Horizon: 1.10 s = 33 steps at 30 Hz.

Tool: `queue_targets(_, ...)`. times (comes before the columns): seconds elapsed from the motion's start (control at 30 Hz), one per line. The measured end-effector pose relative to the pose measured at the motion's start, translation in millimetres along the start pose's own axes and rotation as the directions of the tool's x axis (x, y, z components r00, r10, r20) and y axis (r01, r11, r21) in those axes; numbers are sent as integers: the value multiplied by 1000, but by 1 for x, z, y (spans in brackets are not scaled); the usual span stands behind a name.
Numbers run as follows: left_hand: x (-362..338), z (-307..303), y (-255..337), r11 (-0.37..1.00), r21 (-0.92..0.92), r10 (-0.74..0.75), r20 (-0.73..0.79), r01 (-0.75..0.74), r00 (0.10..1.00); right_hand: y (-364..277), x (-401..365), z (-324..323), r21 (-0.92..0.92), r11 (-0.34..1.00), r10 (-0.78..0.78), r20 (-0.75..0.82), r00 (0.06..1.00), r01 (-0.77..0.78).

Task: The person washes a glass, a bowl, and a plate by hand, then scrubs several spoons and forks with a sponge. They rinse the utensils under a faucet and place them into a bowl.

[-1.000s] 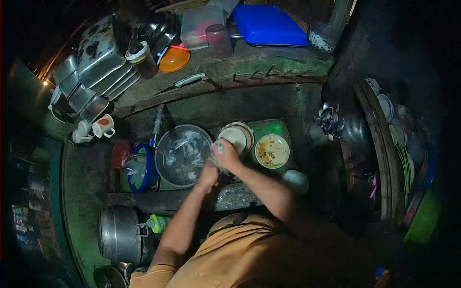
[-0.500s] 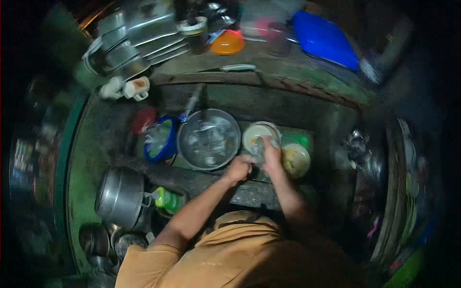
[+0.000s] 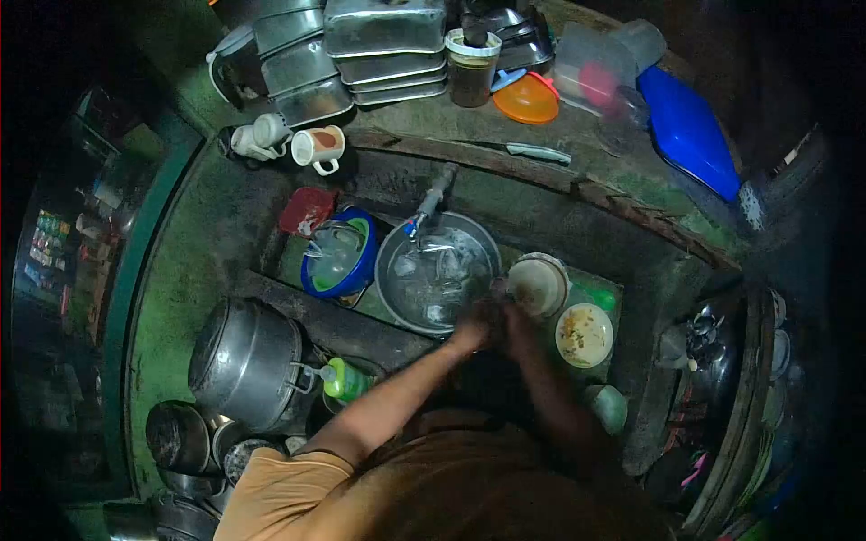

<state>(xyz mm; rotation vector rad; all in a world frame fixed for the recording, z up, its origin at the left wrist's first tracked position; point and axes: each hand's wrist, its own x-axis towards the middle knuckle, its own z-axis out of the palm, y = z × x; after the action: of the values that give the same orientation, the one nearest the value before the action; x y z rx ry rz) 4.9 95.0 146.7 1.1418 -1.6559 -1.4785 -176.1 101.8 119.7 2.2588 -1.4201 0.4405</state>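
Note:
My left hand (image 3: 476, 326) and my right hand (image 3: 516, 329) are together at the lower right rim of a grey basin (image 3: 388, 307). Their fingers look closed around something, but shadow and blur hide what it is. In the basin, clear dishes lie in water below a tap (image 3: 435, 194). Just right of my hands stand stacked pale bowls (image 3: 537, 287). Another pale bowl (image 3: 585, 335), with yellowish food bits inside, sits lower right of the stack.
Left of the basin is a blue bowl (image 3: 368, 261) with clear items, beside a red container (image 3: 307, 209). A large metal pot (image 3: 244, 361) and green bottle (image 3: 345, 379) stand lower left. The back ledge bears metal trays (image 3: 383, 36), an orange bowl (image 3: 526, 99) and a knife (image 3: 538, 153).
The view has shifted, moving the scene rightward. My hands have drawn back from the stacked bowls to the basin's rim, still close together, and are now in darker shadow.

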Motion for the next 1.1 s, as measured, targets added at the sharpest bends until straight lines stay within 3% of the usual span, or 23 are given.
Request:
queue_targets(0.07,-6,-32,56,859,269,-453,3,436,891,-22,6,9,489,819,210,232,950,-301)
queue_targets(0.1,-7,-44,58,856,269,-456,-7,441,890,-32,13,13,654,610,252,376,892,-448)
queue_targets(0.17,-10,-64,58,697,716,-217,176,26,960,-43,30,22,745,348,231,520,822,-569)
queue_targets(0.2,-7,-70,40,696,717,-220,167,35,961,-44,41,23,708,64,351,643,680,-703)
queue_targets(0.23,-1,-74,5,909,409,-166,165,86,972,-47,50,23,615,-238,409,766,497,-752)
queue_targets(0.27,5,-78,-18,968,227,-140,151,103,979,-53,60,20,614,-237,403,767,499,-753)
queue_targets(0.3,12,-81,-39,993,37,-113,137,109,984,-60,69,17,572,-49,344,779,523,-819)
queue_targets(0.33,20,-83,-50,979,202,-40,97,20,995,-67,77,15,515,146,286,795,534,-845)
queue_targets(0.37,28,-88,-62,961,277,3,85,-27,996,-82,71,39,512,155,289,794,534,-845)
queue_targets(0.4,36,-94,-75,934,352,46,74,-69,996,-105,50,86,457,17,358,828,432,-889)
queue_targets(0.43,41,-106,-94,859,448,259,34,-247,965,-114,53,80,518,81,355,783,510,-852)
queue_targets(0.47,46,-118,-105,854,456,284,-1,-252,959,-122,59,71,574,145,349,733,585,-806)
queue_targets(0.5,48,-135,-119,913,356,234,-56,-199,971,-120,89,23,686,393,219,577,786,-613)
queue_targets(0.53,51,-146,-131,990,67,128,-89,-122,988,-108,97,2,580,341,40,777,628,-740)
queue_targets(0.57,56,-160,-147,935,-352,-3,-90,-29,996,-97,92,-10,446,289,-152,895,419,-847)
queue_targets(0.6,64,-172,-156,705,-708,-112,-43,49,993,-95,74,-11,529,267,-21,839,544,-805)
queue_targets(0.63,75,-188,-169,473,-877,-156,11,84,988,-85,58,-13,554,262,72,806,588,-790)
queue_targets(0.7,75,-189,-114,644,-741,-459,-175,190,871,-64,39,-31,599,164,211,755,621,-784)
queue_targets(0.77,85,-191,-110,649,-728,-455,-136,223,880,-43,16,-27,619,59,276,744,608,-783)
queue_targets(0.8,86,-190,-115,678,-699,-455,-157,227,876,-28,-19,-1,413,17,224,886,407,-910)
queue_targets(0.87,83,-184,-130,753,-614,-453,-222,237,864,-1,-50,-7,183,-23,159,971,177,-983)
queue_targets(0.97,65,-175,-157,852,-436,-442,-303,290,844,50,-47,-73,91,-294,299,954,-1,-952)
queue_targets(1.1,30,-138,-126,879,13,-415,-470,477,779,104,-94,-17,196,-323,434,900,38,-926)
